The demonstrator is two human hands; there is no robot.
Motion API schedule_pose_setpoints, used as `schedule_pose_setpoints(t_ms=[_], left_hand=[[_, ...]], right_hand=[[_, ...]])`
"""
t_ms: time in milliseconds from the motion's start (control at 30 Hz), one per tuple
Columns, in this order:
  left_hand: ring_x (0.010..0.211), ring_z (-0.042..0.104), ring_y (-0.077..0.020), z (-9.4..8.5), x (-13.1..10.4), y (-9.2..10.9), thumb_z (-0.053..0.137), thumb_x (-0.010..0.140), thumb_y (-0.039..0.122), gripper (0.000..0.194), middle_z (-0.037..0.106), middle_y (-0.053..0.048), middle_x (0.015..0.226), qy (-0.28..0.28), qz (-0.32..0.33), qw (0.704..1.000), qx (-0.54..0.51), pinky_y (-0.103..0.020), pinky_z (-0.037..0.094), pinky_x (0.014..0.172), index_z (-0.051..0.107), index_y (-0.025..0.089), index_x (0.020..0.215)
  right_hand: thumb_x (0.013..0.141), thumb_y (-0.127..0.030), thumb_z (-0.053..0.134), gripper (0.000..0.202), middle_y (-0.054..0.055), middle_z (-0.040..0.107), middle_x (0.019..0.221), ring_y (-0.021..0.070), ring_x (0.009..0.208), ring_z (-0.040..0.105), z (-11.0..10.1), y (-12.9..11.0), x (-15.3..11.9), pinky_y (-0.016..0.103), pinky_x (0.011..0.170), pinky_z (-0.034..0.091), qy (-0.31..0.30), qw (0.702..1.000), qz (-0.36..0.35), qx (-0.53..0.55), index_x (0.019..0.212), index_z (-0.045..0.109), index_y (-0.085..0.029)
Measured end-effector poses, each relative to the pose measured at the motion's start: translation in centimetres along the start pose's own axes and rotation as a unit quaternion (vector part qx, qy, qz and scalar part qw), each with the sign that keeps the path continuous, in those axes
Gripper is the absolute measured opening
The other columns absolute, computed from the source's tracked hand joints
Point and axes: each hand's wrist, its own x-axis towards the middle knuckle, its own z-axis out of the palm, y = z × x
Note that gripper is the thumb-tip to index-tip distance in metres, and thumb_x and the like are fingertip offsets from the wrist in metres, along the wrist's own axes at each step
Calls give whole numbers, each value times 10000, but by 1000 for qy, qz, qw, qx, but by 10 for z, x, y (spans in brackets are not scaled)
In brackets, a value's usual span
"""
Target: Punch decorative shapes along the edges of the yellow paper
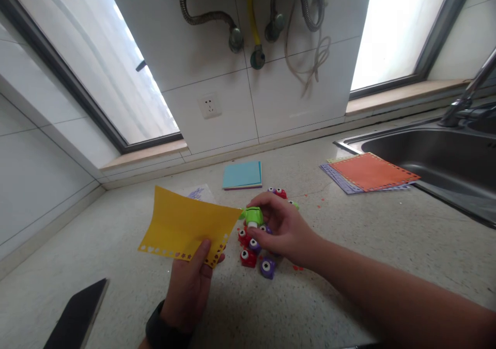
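1. While the left hand [189,287] pinches the yellow paper [186,225] by its punched lower edge, the right hand [284,230] closes on the green punch [252,216] above the counter [349,266].
2. Step: punching the border, probably.
3. Next calls for sliding the paper's edge squarely into the punch slot.

Yellow paper [182,225] held up, edge punched; green punch [253,216] pinched.

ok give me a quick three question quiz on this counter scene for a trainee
1. True or false: the left hand holds the yellow paper by its punched edge.
2. Which colour is the punch in the right hand? A red B green C purple
3. What lies beside the sink?

Key: 1 true. 2 B. 3 A stack of punched sheets, orange on top.
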Motion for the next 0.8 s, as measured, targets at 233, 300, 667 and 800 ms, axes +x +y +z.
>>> schedule_pose_setpoints(t_ms=[233,300,667,800], left_hand=[[971,722,-216,0,0,2,637,888,177,392,648,-22,1351,-12,7,997,73,-263,635,640,577,343,1238],[960,728,-221,0,0,2,639,882,179,391,660,-25,1332,-12,12,996,89,-273,641,637,580,336,1235],[946,717,-207,1,-3,3,667,862,167,380,652,-33,1326,-16,5,997,79,-251,630,620,588,313,1204],[981,715,-251,2,-4,4,661,861,208,329,683,-47,1253,-28,12,995,95,-298,642,637,595,313,1166]], right_hand=[[775,-246,791,318,29,635,914,162,834,639,1,2,-1,317,757,540,3,1000,31,2,1024,593,-233],[776,-249,792,316,28,639,908,163,829,641,1,3,0,320,756,546,1,999,36,2,1022,594,-234],[776,-214,791,322,16,621,928,145,838,630,3,2,-1,314,805,529,-8,999,39,31,1050,622,-220],[776,-239,792,295,20,623,927,150,830,624,3,0,0,314,801,526,-7,999,35,32,1031,646,-212]])
